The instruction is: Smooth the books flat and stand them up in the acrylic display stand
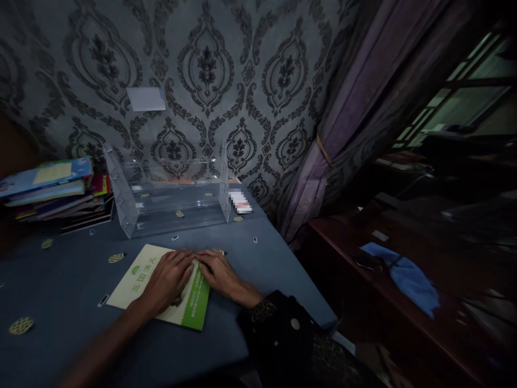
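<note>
A cream and green booklet (pixel 133 277) lies flat on the blue tablecloth (pixel 72 302) in front of me. My left hand (pixel 169 277) rests palm down on the booklet, fingers stretched out. My right hand (pixel 220 272) lies flat beside it at the booklet's far right corner, fingers out and touching the left fingertips. Neither hand grips anything.
A clear acrylic rack (pixel 169 188) stands behind the booklet against the patterned wall. A stack of books (pixel 56 191) sits at the left. A small red and white box (pixel 239 201) lies right of the rack. Right of the table hang purple curtains (pixel 343 124), with a dark bench and blue cloth (pixel 407 277).
</note>
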{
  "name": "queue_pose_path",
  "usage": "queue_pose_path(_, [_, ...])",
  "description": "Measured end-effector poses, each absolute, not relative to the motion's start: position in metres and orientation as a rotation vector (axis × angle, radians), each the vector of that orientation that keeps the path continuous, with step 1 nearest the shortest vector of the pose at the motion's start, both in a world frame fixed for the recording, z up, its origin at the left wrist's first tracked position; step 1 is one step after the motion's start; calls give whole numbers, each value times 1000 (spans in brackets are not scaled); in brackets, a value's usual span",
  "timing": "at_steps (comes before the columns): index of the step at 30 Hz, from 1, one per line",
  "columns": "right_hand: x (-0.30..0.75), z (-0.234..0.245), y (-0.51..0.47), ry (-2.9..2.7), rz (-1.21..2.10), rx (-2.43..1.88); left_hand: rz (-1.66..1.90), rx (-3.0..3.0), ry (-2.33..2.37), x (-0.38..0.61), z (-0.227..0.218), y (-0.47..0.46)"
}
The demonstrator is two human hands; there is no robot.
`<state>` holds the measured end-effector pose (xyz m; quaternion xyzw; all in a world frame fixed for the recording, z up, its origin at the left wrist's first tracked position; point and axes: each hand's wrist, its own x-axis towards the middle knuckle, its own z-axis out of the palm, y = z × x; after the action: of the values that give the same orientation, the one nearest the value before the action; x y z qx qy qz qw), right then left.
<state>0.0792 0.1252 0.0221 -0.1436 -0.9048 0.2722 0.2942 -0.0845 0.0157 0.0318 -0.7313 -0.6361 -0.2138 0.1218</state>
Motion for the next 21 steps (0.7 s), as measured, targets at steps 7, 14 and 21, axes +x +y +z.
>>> queue_pose_path(7, [82, 23, 126, -2457, 733, -381, -623, -2125, -1851, -81, 30, 17])
queue_pose_path(14, [94, 32, 117, -2492, 572, -500, -576, -2137, -1822, -83, 29, 15])
queue_pose_path(21, [98, 33, 107, -2432, 513, -476, -534, -2153, -1808, -81, 25, 15])
